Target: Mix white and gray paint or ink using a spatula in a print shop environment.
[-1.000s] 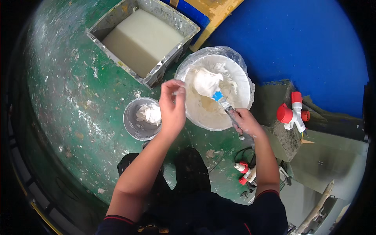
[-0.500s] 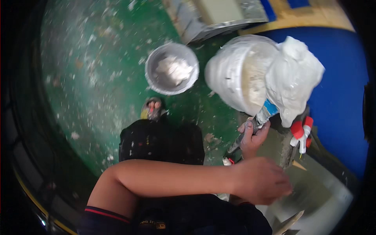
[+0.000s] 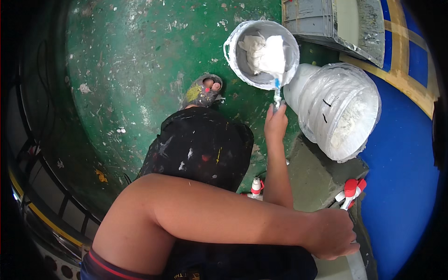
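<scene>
My right hand point(image 3: 276, 122) grips a hand tool point(image 3: 277, 93) with a blue part near its neck. White paste coats its far end, so I cannot make out the blade. That end reaches over the near rim of a grey-white bucket point(image 3: 232, 63), against a thick lump of white paste point(image 3: 273, 53) inside. My left forearm crosses over the right one. At the right, my left hand point(image 3: 331, 233) is closed with fingers curled under; what it grips is hidden. Just beyond it lies a red-and-white plastic fitting point(image 3: 352, 187).
Right of the bucket, a large plastic-wrapped tub point(image 3: 322, 105) leans with white material in its mouth. A grey crate point(image 3: 310, 21) stands behind. A small white bottle-like thing with red parts point(image 3: 255, 186) is near my right forearm. Paint-spotted green floor point(image 3: 126, 79) and a blue surface point(image 3: 401, 163) surround these.
My right hand has carried the paste-loaded tool from the large tub's mouth leftward to the bucket. My left hand has moved slightly down and right. The whole view has shifted.
</scene>
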`<action>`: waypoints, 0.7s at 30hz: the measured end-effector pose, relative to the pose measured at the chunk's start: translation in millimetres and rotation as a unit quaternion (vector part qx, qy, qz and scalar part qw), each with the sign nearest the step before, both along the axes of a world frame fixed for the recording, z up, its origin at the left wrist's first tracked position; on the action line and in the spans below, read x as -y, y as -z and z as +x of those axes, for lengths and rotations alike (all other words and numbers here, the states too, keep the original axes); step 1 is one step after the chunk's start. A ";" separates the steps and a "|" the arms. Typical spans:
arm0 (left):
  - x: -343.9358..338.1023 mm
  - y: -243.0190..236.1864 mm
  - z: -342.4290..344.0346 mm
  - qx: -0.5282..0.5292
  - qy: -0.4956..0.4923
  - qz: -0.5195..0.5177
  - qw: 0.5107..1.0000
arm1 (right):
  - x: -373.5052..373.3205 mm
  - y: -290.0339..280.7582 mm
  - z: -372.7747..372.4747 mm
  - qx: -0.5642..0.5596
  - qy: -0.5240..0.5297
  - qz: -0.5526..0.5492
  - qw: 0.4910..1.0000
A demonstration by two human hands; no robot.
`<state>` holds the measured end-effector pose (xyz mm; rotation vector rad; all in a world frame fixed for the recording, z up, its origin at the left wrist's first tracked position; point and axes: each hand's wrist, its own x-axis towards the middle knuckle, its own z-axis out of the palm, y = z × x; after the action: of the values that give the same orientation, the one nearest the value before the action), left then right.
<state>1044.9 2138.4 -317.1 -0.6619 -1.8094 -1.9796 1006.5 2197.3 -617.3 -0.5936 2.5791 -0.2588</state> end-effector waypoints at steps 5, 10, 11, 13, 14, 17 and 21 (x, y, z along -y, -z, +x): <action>6.4 9.1 -3.8 -0.002 -0.026 0.008 1.000 | 3.0 13.6 -7.6 -0.010 -0.038 -0.072 0.997; 12.8 7.5 -10.9 0.022 -0.027 0.008 0.999 | -3.8 -10.3 -3.7 0.027 0.002 -0.085 0.996; 14.7 6.0 -11.7 0.025 -0.016 0.016 0.999 | -3.3 -22.0 -5.2 0.029 0.021 -0.087 0.996; 11.6 12.2 -10.6 0.036 -0.036 0.012 0.999 | 9.1 -36.5 1.3 0.032 0.021 -0.125 0.991; 11.3 12.1 -10.8 0.029 -0.048 0.016 0.998 | 7.8 -43.0 0.3 0.017 0.027 -0.156 0.987; 17.8 12.8 -10.7 0.037 -0.003 -0.019 0.999 | 8.6 -60.6 -1.4 -0.026 0.016 -0.173 0.984; 23.9 10.9 -12.2 0.042 0.022 -0.028 0.999 | 12.9 -29.9 0.2 -0.020 0.054 -0.114 0.992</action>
<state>1032.8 2114.6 -327.9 -0.6506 -1.9200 -2.0205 1006.6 2184.5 -587.4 -0.5439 2.6442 -0.5890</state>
